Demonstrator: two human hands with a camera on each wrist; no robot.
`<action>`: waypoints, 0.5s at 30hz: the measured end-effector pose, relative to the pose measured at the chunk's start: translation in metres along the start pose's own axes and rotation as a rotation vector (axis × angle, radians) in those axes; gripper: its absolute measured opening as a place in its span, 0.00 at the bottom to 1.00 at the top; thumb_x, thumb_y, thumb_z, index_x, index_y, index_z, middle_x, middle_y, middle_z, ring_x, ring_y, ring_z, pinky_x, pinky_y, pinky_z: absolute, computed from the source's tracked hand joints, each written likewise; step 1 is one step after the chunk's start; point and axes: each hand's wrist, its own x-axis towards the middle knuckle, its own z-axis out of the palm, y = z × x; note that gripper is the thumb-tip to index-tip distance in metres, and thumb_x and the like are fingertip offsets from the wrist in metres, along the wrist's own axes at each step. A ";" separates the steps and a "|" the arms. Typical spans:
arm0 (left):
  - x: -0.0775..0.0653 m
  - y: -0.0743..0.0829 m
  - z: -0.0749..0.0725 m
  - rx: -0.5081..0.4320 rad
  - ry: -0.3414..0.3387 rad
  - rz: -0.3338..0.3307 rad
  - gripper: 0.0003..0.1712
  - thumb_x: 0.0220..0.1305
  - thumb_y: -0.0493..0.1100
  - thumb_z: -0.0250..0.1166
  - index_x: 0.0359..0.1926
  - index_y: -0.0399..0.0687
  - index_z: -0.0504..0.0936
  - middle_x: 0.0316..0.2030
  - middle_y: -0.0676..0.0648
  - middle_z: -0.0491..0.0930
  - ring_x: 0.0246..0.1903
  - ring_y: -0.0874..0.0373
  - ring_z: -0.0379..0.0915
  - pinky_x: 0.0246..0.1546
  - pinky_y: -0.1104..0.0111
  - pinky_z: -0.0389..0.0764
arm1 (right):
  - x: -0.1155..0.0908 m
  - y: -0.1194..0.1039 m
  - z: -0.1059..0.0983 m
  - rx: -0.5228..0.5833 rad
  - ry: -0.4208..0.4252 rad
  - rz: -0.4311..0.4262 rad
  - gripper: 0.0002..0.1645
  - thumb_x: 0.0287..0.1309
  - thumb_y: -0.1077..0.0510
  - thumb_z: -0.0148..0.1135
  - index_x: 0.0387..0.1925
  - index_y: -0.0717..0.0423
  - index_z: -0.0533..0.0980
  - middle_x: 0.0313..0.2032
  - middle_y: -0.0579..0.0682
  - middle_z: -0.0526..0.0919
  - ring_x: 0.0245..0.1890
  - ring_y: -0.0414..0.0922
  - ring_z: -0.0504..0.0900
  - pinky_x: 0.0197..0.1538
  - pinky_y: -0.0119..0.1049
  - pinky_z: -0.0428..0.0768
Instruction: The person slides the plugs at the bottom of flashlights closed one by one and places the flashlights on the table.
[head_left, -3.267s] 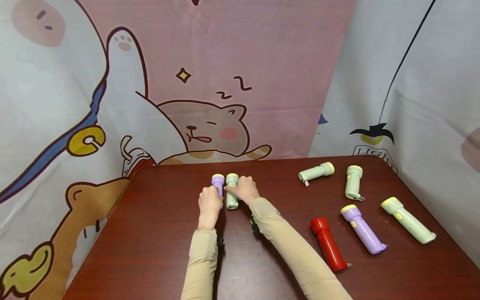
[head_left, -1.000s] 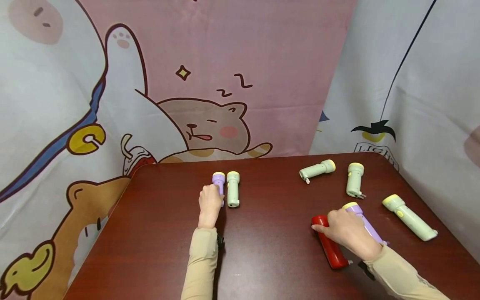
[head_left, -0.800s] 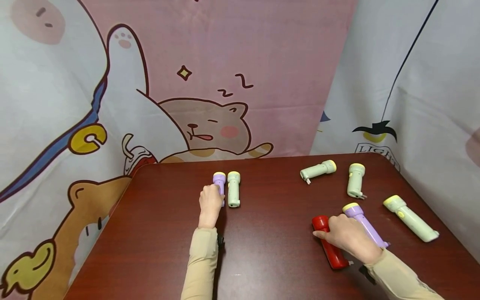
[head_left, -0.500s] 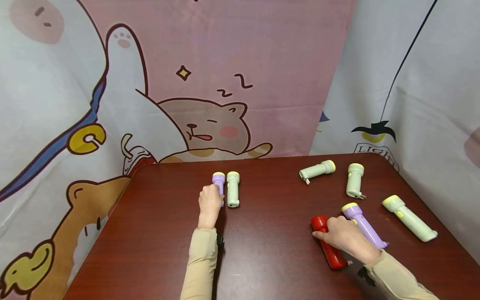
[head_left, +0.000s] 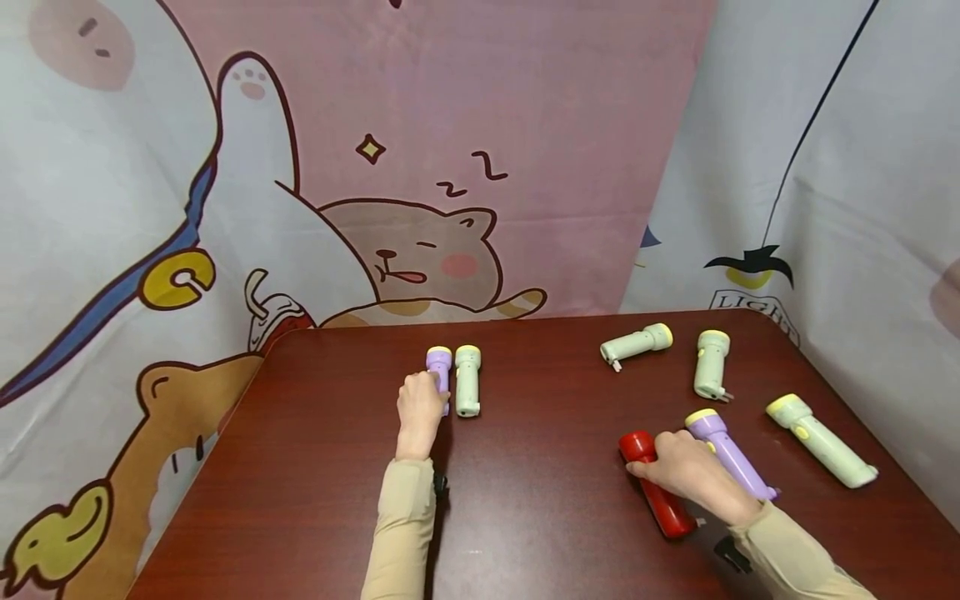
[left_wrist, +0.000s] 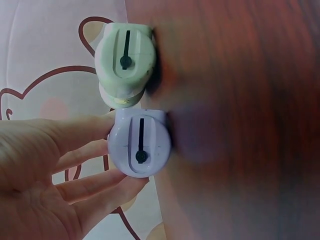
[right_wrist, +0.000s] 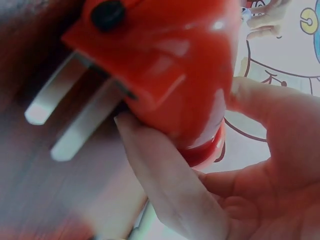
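Observation:
My left hand [head_left: 420,407] holds a purple flashlight [head_left: 438,362] at the back middle of the table; in the left wrist view its thumb and fingers are around the purple body, whose slotted end faces the camera. Right beside it lies a pale green flashlight [head_left: 468,385], lamp end toward the wall. Farther right, my right hand [head_left: 693,471] grips a red flashlight [head_left: 671,512] lying slantwise, thumb on its near side and fingers on the other. Two metal plug prongs [right_wrist: 82,117] stick out of the red one's tail in the right wrist view.
Another purple flashlight [head_left: 731,458] lies just right of my right hand. Beyond it are several pale green ones: one on its side [head_left: 633,344], one near the back right corner [head_left: 710,367] and one by the right edge [head_left: 825,442]. Cartoon-printed cloth [head_left: 570,167] walls in the dark red table [head_left: 315,500].
My right hand has left the pale green flashlight beside the purple one and moved right and nearer, onto the red flashlight. My left hand has stayed on the purple flashlight.

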 end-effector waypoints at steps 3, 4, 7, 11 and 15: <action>0.000 0.000 0.001 -0.009 0.005 0.003 0.09 0.43 0.38 0.72 0.29 0.40 0.83 0.28 0.36 0.82 0.26 0.39 0.78 0.22 0.54 0.76 | 0.001 0.000 -0.002 0.008 0.034 -0.019 0.22 0.43 0.45 0.67 0.14 0.57 0.70 0.13 0.49 0.70 0.13 0.42 0.68 0.17 0.32 0.66; 0.000 0.000 0.001 -0.012 0.007 0.001 0.09 0.43 0.38 0.72 0.28 0.40 0.83 0.27 0.36 0.82 0.26 0.39 0.78 0.23 0.54 0.76 | 0.002 0.000 -0.003 0.008 0.051 -0.029 0.22 0.43 0.45 0.67 0.14 0.57 0.69 0.13 0.49 0.69 0.13 0.42 0.68 0.17 0.32 0.65; -0.001 -0.001 0.002 -0.019 0.010 -0.002 0.09 0.44 0.38 0.72 0.27 0.40 0.83 0.27 0.36 0.82 0.26 0.39 0.78 0.23 0.54 0.76 | 0.003 -0.001 -0.007 0.021 0.077 -0.051 0.22 0.44 0.46 0.66 0.13 0.56 0.69 0.12 0.49 0.69 0.13 0.42 0.67 0.17 0.31 0.65; -0.002 -0.001 0.002 -0.036 0.021 -0.003 0.09 0.43 0.37 0.72 0.28 0.39 0.83 0.27 0.36 0.82 0.27 0.39 0.78 0.22 0.54 0.76 | 0.005 -0.005 -0.015 0.056 0.089 -0.064 0.22 0.46 0.46 0.65 0.13 0.57 0.69 0.12 0.49 0.69 0.12 0.42 0.68 0.17 0.31 0.66; -0.003 -0.001 0.001 -0.047 0.027 0.000 0.09 0.44 0.37 0.72 0.28 0.39 0.83 0.27 0.35 0.82 0.27 0.38 0.78 0.22 0.54 0.75 | 0.008 -0.008 -0.023 0.084 0.113 -0.072 0.22 0.47 0.45 0.64 0.14 0.57 0.70 0.12 0.49 0.70 0.12 0.42 0.69 0.17 0.32 0.68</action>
